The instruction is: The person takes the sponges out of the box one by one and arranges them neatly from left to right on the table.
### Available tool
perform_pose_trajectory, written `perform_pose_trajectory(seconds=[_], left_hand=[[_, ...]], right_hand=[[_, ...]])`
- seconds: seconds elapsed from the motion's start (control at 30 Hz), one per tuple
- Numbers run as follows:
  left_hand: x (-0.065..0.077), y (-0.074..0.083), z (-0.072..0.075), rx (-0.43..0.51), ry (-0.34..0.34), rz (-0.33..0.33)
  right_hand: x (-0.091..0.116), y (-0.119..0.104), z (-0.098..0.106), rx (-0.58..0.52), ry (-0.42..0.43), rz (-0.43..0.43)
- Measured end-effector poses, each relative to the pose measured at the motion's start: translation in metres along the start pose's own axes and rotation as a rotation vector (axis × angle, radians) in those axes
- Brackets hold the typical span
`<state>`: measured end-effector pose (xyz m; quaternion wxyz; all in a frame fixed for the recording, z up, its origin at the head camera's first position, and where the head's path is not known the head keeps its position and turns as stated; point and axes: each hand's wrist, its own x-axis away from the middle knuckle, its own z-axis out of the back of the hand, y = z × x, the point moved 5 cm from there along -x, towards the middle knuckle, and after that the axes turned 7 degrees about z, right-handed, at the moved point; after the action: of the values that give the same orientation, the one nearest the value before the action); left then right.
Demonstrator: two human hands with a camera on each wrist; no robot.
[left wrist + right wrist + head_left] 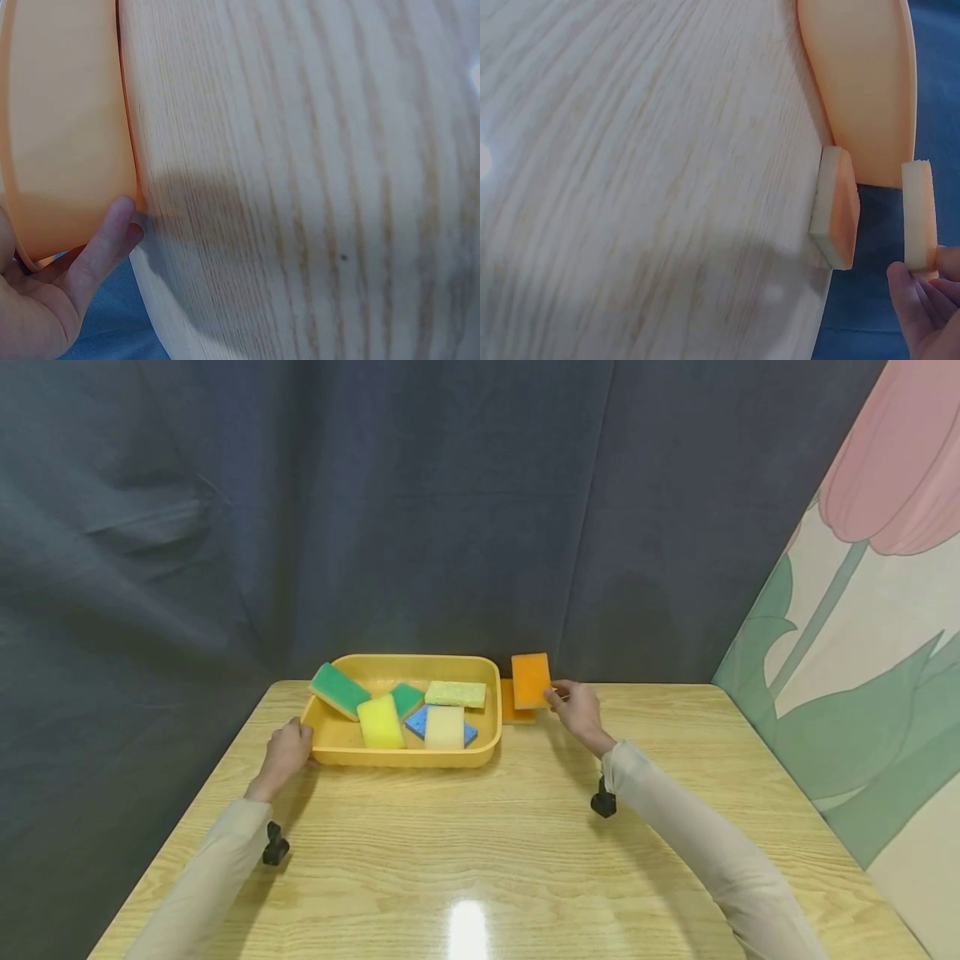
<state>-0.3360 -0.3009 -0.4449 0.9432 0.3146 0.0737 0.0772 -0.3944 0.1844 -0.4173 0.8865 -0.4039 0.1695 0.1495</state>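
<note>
A yellow plastic bin (405, 758) stands at the back of the table with several sponges in it. My left hand (288, 746) grips its left end; in the left wrist view the thumb lies along the bin's outer wall (71, 135). To the right of the bin, my right hand (579, 710) pinches an orange sponge (531, 680) by its lower right corner, raised off the table. Another orange sponge (517, 717) lies on the table against the bin's right end, partly hidden behind the held one. In the right wrist view the held sponge (919, 217) appears edge-on, apart from the lying sponge (834, 208).
Inside the bin are a green sponge (341, 692) leaning over the left rim, a smaller green piece (407, 698), a bright yellow sponge (381, 722), a pale yellow-green one (455, 694), a cream one (445, 728) and a blue one (416, 722). A dark curtain (450, 510) hangs behind the table.
</note>
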Motion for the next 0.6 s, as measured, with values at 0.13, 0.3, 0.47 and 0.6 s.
perform_pose_trajectory(seconds=[0.13, 0.3, 0.47, 0.6], left_hand=[[0.000, -0.001, 0.000, -0.001, 0.000, -0.001], [-0.001, -0.001, -0.001, -0.007, 0.001, 0.000], [-0.001, -0.001, -0.001, 0.003, 0.002, 0.000], [-0.001, -0.001, -0.001, -0.004, 0.008, -0.007]], right_hand=[[0.001, 0.009, 0.001, 0.019, 0.001, -0.009], [0.003, 0.014, 0.005, 0.045, 0.006, -0.010], [0.003, 0.017, 0.007, 0.069, -0.003, -0.008], [0.004, 0.020, 0.009, 0.074, -0.012, -0.020]])
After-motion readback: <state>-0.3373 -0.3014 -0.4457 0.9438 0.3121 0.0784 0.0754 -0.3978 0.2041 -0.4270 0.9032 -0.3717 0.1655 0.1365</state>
